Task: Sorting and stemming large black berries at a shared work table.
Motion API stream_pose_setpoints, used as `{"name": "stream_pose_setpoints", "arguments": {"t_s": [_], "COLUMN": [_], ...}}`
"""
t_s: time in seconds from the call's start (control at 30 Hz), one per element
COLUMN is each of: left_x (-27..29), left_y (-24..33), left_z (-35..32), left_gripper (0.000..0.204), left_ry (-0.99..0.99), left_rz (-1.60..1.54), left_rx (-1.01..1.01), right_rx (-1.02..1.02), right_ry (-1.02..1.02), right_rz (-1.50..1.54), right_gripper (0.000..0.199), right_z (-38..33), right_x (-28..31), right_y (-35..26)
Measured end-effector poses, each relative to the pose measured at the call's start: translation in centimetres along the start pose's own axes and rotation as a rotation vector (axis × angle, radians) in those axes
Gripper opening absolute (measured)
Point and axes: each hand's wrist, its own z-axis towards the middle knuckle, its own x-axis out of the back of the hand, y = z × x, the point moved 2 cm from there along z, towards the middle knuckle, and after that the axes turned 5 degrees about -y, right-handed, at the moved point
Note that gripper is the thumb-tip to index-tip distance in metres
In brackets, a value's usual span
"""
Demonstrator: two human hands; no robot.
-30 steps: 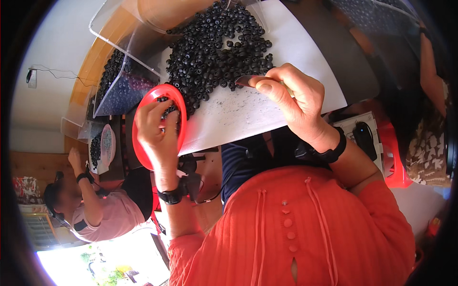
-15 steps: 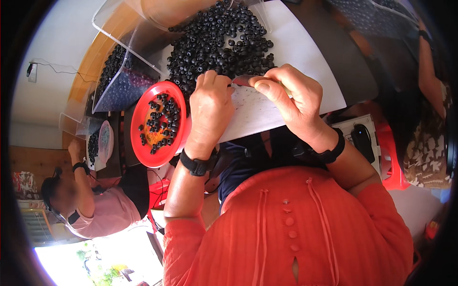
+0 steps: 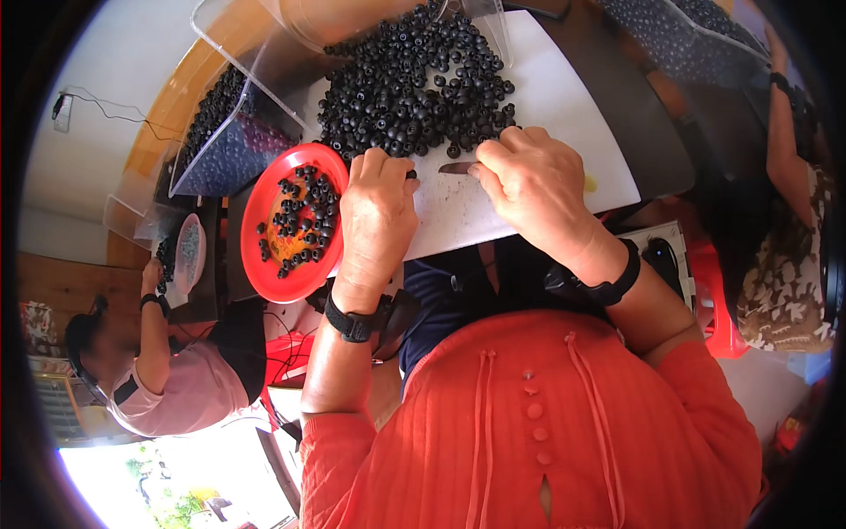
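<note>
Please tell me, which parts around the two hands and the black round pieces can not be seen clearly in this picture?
Head view only:
- The small blade: its handle is hidden inside the right hand.
- What the left hand pinches: covered by its fingers.
- The single black pieces: too small to show detail.
- The clear tray: cut off by the dark fisheye rim.

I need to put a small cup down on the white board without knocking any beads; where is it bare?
The white board is bare on its right side, between the bead pile and the board's right edge, above the right hand. A narrower bare strip lies between both hands, toward the near edge. The top left is crowded with beads, and the red plate overlaps the left edge beside the left hand.
</note>
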Motion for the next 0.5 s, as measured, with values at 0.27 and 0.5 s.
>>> {"name": "stream_pose_setpoints", "arguments": {"t_s": [0.27, 0.5], "left_x": [-1.3, -1.1], "left_y": [0.8, 0.4], "left_z": [-0.9, -1.3], "left_gripper": [0.012, 0.019], "left_ry": [0.026, 0.011], "left_rz": [0.041, -1.156], "left_rx": [-0.032, 0.333], "right_rx": [-0.004, -0.199], "right_ry": [-0.119, 0.0], "right_rz": [-0.107, 0.584], "right_gripper": [0.014, 0.019], "right_z": [0.2, 1.5], "right_x": [1.9, 2.1], "right_y": [1.4, 1.2]}}
